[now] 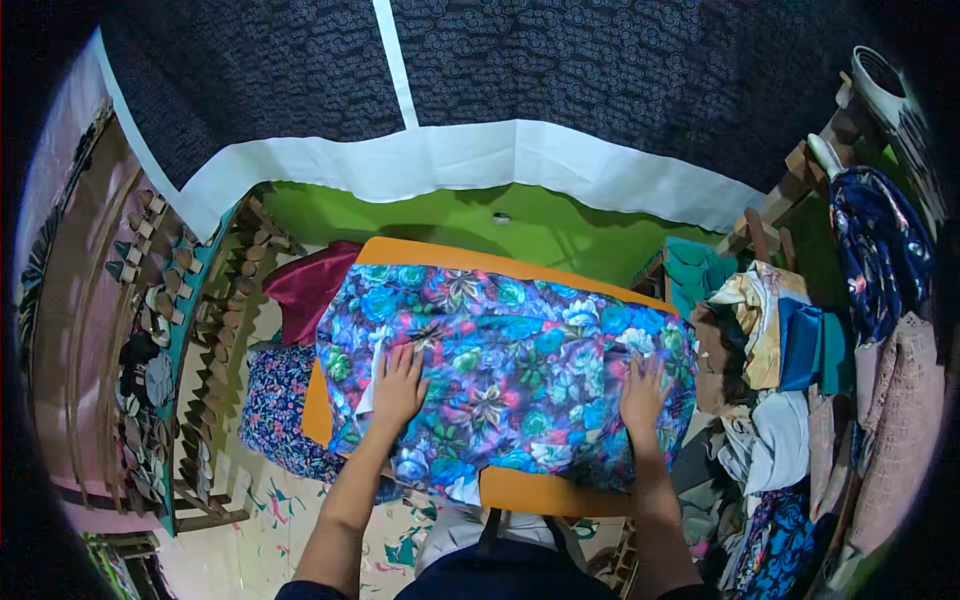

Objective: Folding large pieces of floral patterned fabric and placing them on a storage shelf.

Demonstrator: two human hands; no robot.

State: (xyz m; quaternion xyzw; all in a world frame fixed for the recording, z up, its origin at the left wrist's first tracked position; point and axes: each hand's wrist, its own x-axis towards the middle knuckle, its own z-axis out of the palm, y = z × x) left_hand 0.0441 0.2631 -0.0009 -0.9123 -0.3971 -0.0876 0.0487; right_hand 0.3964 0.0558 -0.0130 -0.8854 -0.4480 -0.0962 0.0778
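Note:
A blue, purple and pink floral fabric (500, 350) lies spread over an orange-topped table (560, 494) in front of me. My left hand (400, 388) rests flat on the fabric's left part with its fingers stretched out, beside a strip of white (366, 395) at a fold. On the right part of the cloth, my right hand (643, 395) lies with fingers spread, slightly blurred. Small creases run across the fabric between the two hands. Its near edge hangs past the table edge at the left, where another bit of white shows.
Left of the table sit a dark floral cloth bundle (285, 410) and a maroon cloth (310, 290). A wooden rack (215, 370) stands farther left. Piled garments (770, 430) crowd the right side. Fabric scraps (405, 550) litter the floor. A dark patterned curtain (560, 70) hangs at the far side.

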